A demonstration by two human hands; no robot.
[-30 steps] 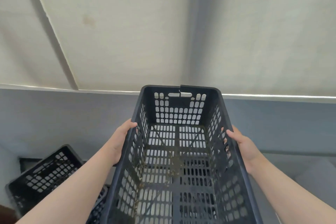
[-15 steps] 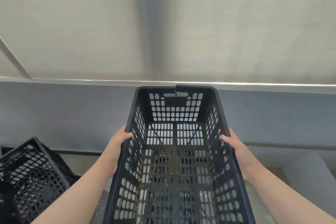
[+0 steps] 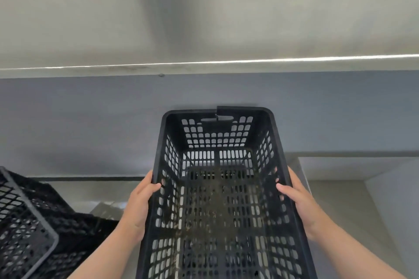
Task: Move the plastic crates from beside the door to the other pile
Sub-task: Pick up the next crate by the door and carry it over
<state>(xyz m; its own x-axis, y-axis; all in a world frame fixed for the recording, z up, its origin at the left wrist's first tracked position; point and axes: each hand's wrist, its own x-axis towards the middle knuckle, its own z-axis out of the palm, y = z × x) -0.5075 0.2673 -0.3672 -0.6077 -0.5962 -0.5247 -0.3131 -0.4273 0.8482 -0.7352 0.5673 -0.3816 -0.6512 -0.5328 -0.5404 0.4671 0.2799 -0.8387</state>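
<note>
Since a moment ago the black crate (image 3: 217, 199) has sunk lower in view, and the pile of crates (image 3: 27, 229) at 8 o'clock has slid further out of view. The left hand (image 3: 140, 208) is clamped on the crate's left wall, thumb hooked over the rim; the right hand (image 3: 297, 204) grips the right wall likewise. The crate is held aloft at 6 o'clock, its cracked far rim toward the grey wall (image 3: 90, 124).

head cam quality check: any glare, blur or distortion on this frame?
Head view: a thin bright glare line runs along the ledge; the wall above is soft, with a blurry dark shadow band; wide-angle stretch splays the held crate toward the bottom edge; both hands, left hand and right hand, look reasonably sharp.
</note>
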